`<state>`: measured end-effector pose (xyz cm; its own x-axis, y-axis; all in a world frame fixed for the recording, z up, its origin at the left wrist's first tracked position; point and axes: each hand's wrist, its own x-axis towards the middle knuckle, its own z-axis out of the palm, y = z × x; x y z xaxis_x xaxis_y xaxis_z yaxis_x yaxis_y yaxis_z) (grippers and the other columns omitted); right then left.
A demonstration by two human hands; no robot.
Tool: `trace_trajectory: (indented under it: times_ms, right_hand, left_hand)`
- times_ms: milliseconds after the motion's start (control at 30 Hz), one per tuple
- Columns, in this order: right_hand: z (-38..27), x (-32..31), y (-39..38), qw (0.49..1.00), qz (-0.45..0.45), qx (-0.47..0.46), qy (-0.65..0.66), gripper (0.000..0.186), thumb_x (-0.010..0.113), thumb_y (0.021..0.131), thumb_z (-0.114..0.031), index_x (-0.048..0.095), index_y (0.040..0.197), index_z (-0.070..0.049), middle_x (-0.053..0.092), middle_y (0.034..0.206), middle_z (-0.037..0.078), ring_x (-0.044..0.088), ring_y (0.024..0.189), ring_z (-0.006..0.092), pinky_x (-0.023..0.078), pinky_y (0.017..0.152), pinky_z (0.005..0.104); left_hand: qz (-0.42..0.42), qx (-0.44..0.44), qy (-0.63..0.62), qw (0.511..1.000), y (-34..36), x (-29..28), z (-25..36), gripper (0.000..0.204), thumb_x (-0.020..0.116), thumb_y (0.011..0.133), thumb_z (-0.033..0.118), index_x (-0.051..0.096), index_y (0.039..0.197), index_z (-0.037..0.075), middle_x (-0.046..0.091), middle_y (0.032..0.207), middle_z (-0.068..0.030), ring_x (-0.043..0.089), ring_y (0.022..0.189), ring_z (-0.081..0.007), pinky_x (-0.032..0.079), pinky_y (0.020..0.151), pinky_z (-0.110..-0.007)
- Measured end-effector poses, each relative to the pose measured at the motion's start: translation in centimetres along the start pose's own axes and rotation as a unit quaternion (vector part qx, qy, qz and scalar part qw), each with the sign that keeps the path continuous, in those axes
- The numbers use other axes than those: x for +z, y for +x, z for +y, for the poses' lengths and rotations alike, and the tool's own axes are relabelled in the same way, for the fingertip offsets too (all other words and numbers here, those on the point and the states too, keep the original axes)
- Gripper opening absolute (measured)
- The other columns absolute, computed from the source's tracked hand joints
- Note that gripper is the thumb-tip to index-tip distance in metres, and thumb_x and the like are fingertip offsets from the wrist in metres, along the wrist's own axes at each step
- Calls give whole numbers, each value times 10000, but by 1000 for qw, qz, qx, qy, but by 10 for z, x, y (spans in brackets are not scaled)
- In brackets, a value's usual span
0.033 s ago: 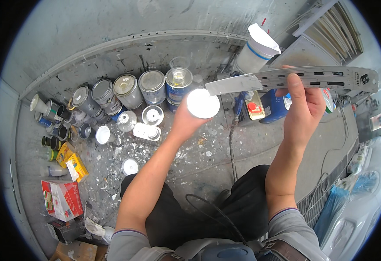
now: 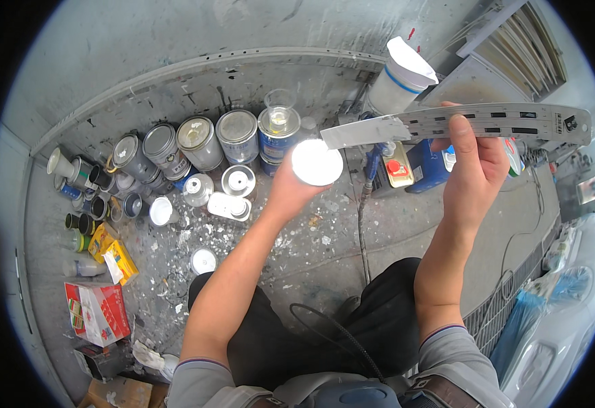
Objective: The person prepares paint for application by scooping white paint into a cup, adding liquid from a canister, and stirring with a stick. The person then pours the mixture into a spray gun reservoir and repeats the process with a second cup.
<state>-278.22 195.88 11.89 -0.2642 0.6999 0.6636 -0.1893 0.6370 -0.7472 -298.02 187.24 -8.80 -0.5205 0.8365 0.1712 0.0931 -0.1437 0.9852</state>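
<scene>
Left hand: I saw it curled around the side of a round cup, fingers spread only as wide as the cup itself.
Cup: it was held near the centre of the frame, a little above the middle, its top glaring white; I could not tell how full it was.
Right hand: in the upper right, it was closed in a pinch on a flat metal strip, thumb on the face towards me.
Metal strip: it ran nearly level, its white-coated left end at the cup's upper-right edge; whether they touched, I could not tell.
Large tins: these stood in a row from the upper left to the centre, a clear cup on the rightmost.
Yellowish can: red-capped, it stood right of centre, beside a blue container.
Red box: it sat at the lower left, below a yellow packet.
Floor: grey, spattered with white.
</scene>
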Motion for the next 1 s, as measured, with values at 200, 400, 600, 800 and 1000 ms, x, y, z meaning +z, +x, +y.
trace_trajectory:
  times_ms: [200,400,600,800,1000]
  right_hand:
    - [0,-7,2,1000,11,-4,-19,285,719,1051,-198,766,1171,57,769,1054,95,644,778,142,513,750,286]
    - [-2,-4,2,1000,11,-5,-18,283,710,1053,-192,769,1172,57,760,1029,87,635,770,141,502,752,284]
    - [-2,-12,4,999,7,-21,-39,292,708,1054,-198,768,1166,65,753,1011,82,628,771,136,485,754,283]
    - [-2,-13,5,999,8,-21,-36,300,706,1058,-198,760,1169,76,759,1048,99,627,785,135,490,753,285]
    - [-1,-16,6,999,5,-20,-26,292,702,1060,-189,756,1174,75,766,1093,118,629,789,136,494,757,285]
  left_hand:
    - [-4,1,-13,1000,0,5,3,847,970,713,143,562,1447,31,693,1377,-124,656,1289,-253,503,1107,-398]
    - [-4,1,-19,1000,-1,3,0,844,971,711,146,567,1442,29,693,1375,-124,654,1289,-254,503,1106,-400]
    - [-9,7,-30,999,3,8,-13,881,975,703,147,547,1464,26,683,1392,-129,644,1307,-259,495,1120,-401]
    - [-15,3,-30,999,2,6,-14,898,974,701,141,534,1474,19,678,1395,-135,639,1313,-263,491,1124,-405]
    - [-16,-1,-21,1000,1,7,-7,898,973,698,131,534,1473,20,676,1396,-131,636,1311,-260,488,1127,-405]
